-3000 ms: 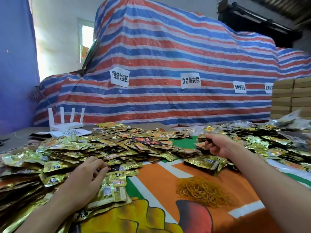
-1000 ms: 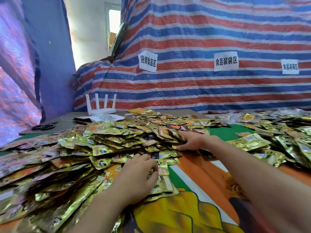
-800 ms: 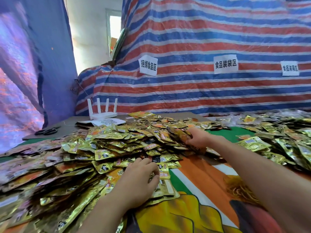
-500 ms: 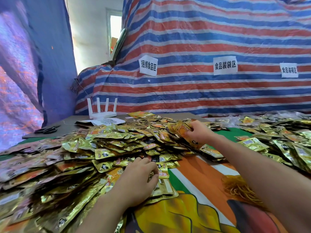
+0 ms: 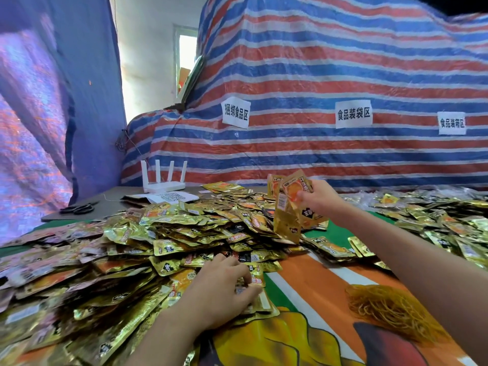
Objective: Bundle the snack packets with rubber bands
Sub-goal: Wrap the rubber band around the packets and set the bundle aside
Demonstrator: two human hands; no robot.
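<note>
Before a striped tarpaulin (image 5: 317,62), on a printed tablecloth (image 5: 311,283) heaped with snack packets (image 5: 184,233): pinches a few lifted packets (image 5: 290,202) upright in the right hand (image 5: 319,196), likely for squaring; grips a small stack (image 5: 260,302) under the curled left hand (image 5: 219,289), keeping it together; rubber bands (image 5: 390,307) nearby, untouched.

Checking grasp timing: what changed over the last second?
The right hand, which was down in the pile, has gripped a few packets and lifted them above it. The left hand keeps holding its stack at the near edge; the rubber bands lie unmoved.
</note>
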